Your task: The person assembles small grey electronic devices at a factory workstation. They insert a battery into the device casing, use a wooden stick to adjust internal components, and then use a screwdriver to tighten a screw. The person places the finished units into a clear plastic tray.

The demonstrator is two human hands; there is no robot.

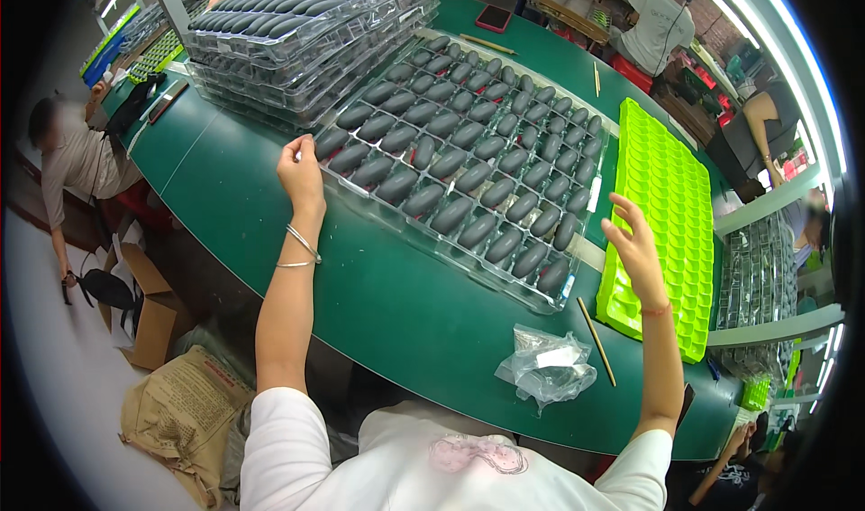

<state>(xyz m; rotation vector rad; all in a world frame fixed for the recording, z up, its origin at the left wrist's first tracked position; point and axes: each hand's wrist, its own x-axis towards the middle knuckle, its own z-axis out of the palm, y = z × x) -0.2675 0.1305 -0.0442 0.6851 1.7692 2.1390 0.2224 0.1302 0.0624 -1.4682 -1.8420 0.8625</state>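
A clear plastic tray [405, 218] lies on the table before me, its cells filled with rows of dark grey oval pieces [473, 177] that look like computer mice. My left hand [303, 170] is at the tray's left corner with thumb and fingers pinched together; a small pale spot shows between them, too small to name. My right hand [636, 248] is raised with its fingers apart, between the tray's right side and a bright green moulded tray [667, 232], holding nothing. The cells of the green tray look bare.
A tall stack of clear trays [297, 69] with more grey pieces stands at the back left. On the green table [387, 304] lie a crumpled plastic bag [548, 367], a thin stick [596, 342] and a phone [493, 18]. A box [151, 304] and sack [185, 412] are at the left. Co-workers sit around.
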